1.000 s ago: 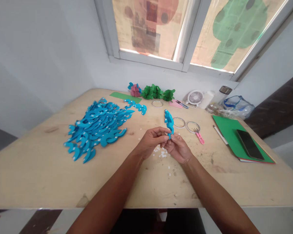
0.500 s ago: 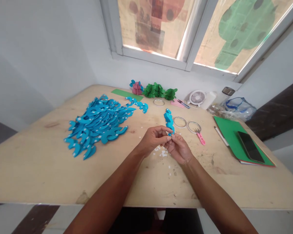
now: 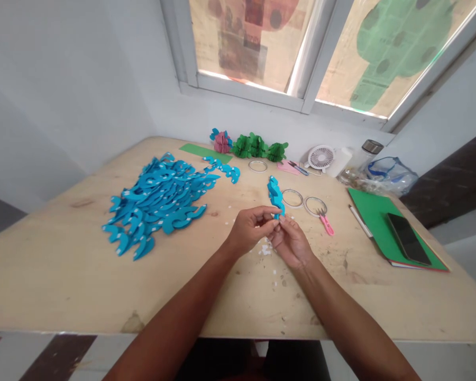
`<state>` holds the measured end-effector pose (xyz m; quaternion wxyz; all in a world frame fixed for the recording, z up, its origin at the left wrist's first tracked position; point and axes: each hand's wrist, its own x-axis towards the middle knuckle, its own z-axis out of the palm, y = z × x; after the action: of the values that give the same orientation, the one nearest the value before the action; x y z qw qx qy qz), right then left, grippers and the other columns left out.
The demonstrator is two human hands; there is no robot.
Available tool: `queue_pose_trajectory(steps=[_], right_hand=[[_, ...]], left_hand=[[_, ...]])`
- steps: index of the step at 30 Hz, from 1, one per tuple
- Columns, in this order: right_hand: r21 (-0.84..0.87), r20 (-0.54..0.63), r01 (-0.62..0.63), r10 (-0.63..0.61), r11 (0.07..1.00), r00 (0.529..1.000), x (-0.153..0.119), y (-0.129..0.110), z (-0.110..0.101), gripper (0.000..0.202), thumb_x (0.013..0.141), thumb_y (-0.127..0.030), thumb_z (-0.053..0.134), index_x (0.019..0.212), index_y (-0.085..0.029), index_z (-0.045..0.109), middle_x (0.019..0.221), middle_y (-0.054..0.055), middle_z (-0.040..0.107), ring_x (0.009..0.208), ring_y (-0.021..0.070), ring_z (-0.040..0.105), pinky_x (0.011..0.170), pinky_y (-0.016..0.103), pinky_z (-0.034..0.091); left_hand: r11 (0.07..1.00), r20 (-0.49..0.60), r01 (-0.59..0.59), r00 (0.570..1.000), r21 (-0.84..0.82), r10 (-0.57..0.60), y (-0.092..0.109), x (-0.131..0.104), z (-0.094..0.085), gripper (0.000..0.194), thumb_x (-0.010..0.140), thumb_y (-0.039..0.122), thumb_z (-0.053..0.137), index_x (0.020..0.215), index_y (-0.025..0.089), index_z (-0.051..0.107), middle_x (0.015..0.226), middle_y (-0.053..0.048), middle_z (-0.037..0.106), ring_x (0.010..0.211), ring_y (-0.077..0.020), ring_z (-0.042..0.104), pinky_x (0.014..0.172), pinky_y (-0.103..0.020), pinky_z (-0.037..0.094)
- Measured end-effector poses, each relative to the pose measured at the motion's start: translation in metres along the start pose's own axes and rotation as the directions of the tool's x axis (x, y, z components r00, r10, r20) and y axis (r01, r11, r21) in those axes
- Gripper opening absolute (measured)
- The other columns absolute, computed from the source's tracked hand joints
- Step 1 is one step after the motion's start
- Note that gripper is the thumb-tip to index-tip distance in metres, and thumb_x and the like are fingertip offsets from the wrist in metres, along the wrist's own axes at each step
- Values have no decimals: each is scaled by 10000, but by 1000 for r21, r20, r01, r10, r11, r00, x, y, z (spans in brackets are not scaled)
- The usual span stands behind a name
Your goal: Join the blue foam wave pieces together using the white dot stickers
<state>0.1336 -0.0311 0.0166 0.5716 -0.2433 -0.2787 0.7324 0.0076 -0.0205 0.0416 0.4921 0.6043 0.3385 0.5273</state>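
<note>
A scalloped blue paper strip reaches away from my fingertips over the middle of the table. My left hand pinches its near end between thumb and fingers. From the other side, my right hand has its fingertips closed on the same end, touching the left ones. The fingers partly cover that end of the strip. Small white paper scraps lie on the table under my hands. To the left spreads a large pile of blue paper cutouts with white patches on them.
Silver rings and pink-handled snips lie right of the strip. Green paper ornaments, a small fan and a bottle line the wall. A phone rests on a green folder at right.
Both hands stay together at the strip's near end, with only slight finger movement. The strip's visible part has shifted slightly to the right.
</note>
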Motion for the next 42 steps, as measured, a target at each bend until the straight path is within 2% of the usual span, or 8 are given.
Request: queue_pose_trajectory(steps=[3, 6, 12, 16, 25, 32, 42], right_hand=[[-3, -17, 3, -3, 1000, 1000, 0, 0, -1, 174, 736, -243, 675, 608, -171, 582, 583, -23, 543, 601, 96, 512, 656, 234, 457], [-16, -30, 1, -1, 1000, 1000, 0, 0, 0, 180, 733, -259, 675, 604, -177, 579, 597, -16, 545, 632, 110, 523, 670, 244, 456], [-85, -33, 35, -38, 996, 999, 0, -4, 2, 220, 737, -289, 664, 573, -183, 564, 576, -13, 527, 610, 121, 507, 706, 281, 446], [-126, -12, 43, -45, 991, 999, 0, -5, 4, 237, 730, -314, 666, 564, -185, 556, 586, 1, 523, 630, 140, 499, 698, 304, 444], [-207, 54, 83, -73, 975, 996, 1, -2, -1, 190, 726, -322, 671, 631, -169, 611, 614, 15, 560, 643, 139, 507, 649, 278, 407], [-288, 23, 86, -83, 954, 996, 1, -2, -1, 182, 705, -340, 684, 688, -168, 629, 612, 15, 570, 590, 131, 489, 620, 268, 391], [-309, 18, 93, -92, 946, 996, -1, -2, 2, 183, 701, -352, 681, 678, -179, 628, 606, 14, 560, 585, 136, 480, 636, 285, 400]], left_hand=[[997, -7, -47, 999, 55, 47, -2, 0, 1, 224, 681, 189, 606, 883, 152, 694, 636, -10, 649, 588, -116, 579, 556, -216, 472], [998, 19, -59, 998, 32, 59, -2, 0, 0, 216, 696, 194, 601, 884, 160, 700, 666, -18, 664, 625, -129, 596, 586, -230, 484], [988, 92, 73, 994, -139, -60, 3, -1, -6, 260, 699, 245, 649, 947, 183, 698, 712, -25, 667, 659, -144, 592, 643, -271, 485], [968, 119, 114, 989, -224, -88, 4, -1, -7, 270, 712, 259, 644, 962, 169, 691, 690, -27, 649, 631, -134, 567, 638, -274, 475], [949, 11, 149, 988, -277, -152, -6, 2, 0, 167, 675, 263, 672, 793, 146, 693, 580, 4, 602, 500, -87, 494, 517, -230, 400], [919, 21, 168, 985, -356, -171, -14, 4, -1, 171, 648, 240, 690, 781, 132, 679, 566, 2, 590, 496, -91, 498, 496, -232, 379], [908, 20, 202, 978, -368, -209, -21, 5, -1, 166, 641, 247, 693, 763, 134, 686, 580, -7, 596, 496, -91, 490, 492, -235, 380]])
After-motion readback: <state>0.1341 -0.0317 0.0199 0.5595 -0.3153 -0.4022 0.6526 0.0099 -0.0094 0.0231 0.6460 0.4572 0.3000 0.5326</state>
